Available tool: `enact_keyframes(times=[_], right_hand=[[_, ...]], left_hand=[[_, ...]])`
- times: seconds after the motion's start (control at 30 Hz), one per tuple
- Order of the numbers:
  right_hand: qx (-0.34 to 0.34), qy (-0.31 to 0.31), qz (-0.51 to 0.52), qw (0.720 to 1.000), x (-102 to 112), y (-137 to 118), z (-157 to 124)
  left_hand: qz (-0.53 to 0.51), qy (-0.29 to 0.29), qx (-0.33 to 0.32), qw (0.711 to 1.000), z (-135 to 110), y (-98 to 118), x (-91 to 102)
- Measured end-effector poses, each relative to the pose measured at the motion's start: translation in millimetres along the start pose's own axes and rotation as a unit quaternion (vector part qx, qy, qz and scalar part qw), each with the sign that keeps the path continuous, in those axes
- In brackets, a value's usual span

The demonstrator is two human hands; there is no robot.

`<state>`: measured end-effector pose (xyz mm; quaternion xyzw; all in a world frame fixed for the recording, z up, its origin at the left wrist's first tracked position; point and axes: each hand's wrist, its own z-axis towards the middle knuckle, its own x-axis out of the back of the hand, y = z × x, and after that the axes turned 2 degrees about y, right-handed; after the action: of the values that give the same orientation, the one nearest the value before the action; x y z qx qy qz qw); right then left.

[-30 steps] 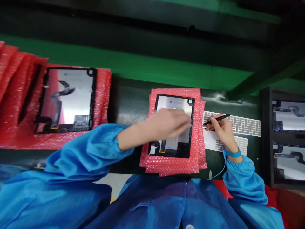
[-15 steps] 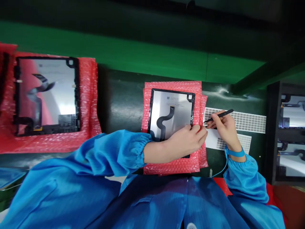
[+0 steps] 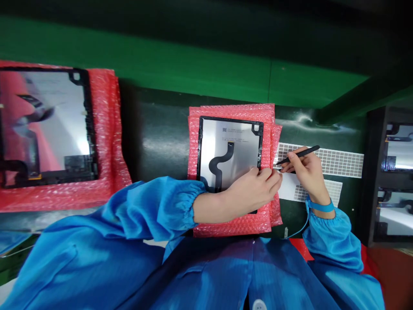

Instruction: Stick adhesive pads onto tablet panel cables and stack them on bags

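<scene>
The right fingers (image 3: 295, 160) grip a slim black tool (image 3: 306, 151) above the gridded sheets (image 3: 346, 163); the left fingers (image 3: 273, 184) bunch near its tip, holding what I can't tell. Just left of them lies the screen panel (image 3: 243, 155) on red bubble wrap (image 3: 232, 229), apparently unfinished: many squares remain, though one sheet is partly bare.

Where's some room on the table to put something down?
The widest bare patch of table lies between the left red wrap and the middle red wrap, beyond the left sleeve. A smaller one lies between the lower sheet and the black tray. It's crowded around the left hand and right hand: screen, black tool, upper sheet.
</scene>
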<state>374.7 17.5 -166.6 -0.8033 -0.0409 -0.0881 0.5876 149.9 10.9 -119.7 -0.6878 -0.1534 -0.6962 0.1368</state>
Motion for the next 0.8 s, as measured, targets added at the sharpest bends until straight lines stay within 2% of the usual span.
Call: enact_keyframes(times=[0.1,0.57,0.7,0.8], right_hand=[[-0.009,-0.003,0.012,1.000,0,-1,0],[-0.007,-0.013,0.011,1.000,-1,-7,1],[-0.014,-0.011,0.037,0.999,4,-8,2],[-0.018,-0.010,0.069,0.997,11,-9,3]], left_hand=[[0.008,-0.024,-0.009,1.000,-1,0,1.1],[0.018,-0.035,-0.011,0.999,1,1,1.2],[0.006,-0.035,-0.010,0.999,-3,1,10.5],[-0.015,-0.004,0.001,1.000,-10,2,23.7]])
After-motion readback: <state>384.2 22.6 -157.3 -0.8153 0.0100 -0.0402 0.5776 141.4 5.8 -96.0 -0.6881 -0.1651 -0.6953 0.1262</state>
